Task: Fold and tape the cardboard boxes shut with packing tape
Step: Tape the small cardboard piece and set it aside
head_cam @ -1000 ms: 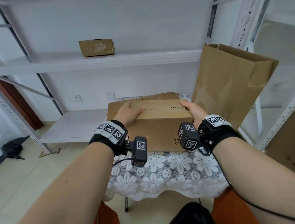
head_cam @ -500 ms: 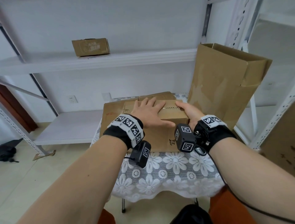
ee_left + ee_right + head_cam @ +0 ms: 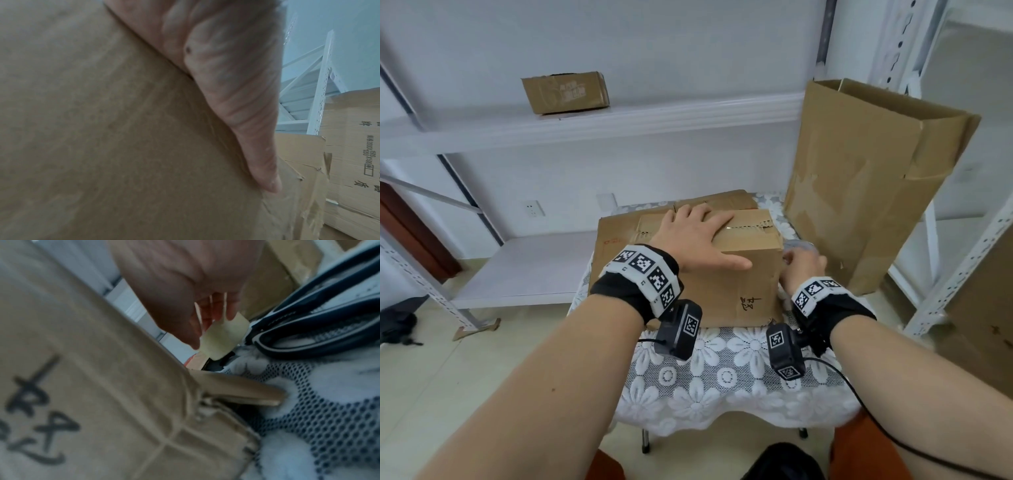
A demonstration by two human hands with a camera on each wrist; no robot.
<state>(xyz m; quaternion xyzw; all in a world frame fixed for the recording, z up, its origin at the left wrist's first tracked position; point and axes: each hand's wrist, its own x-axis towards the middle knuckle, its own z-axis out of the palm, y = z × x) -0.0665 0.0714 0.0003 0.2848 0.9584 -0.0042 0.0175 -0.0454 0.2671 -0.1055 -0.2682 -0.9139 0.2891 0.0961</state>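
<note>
The box sits at the middle of the desk, which is covered with a white lace cloth of flower shapes; its near face carries black handwritten marks. Its top flaps are folded down, with a strip of clear tape along the seam. The left hand lies flat on the box top, fingers straight and spread, thumb stretched along the near top edge; the left wrist view shows the thumb pressed against the cardboard.

The right hand is at the box's right side, near the desk's right edge, low beside the cardboard. In the right wrist view its fingertips pinch a short yellowish piece of tape, which hangs free just beside the box's right wall. Just beyond it a dark-handled pair of scissors lies on the cloth. In the head view a roll of clear tape shows partly behind the right hand, blurred.

Flattened cardboard lies under and behind the box toward the desk's far left corner. A tall open box stands at the far right corner, upright, its top flaps raised. Behind the desk runs a white metal shelf with a small box on the upper board.
</note>
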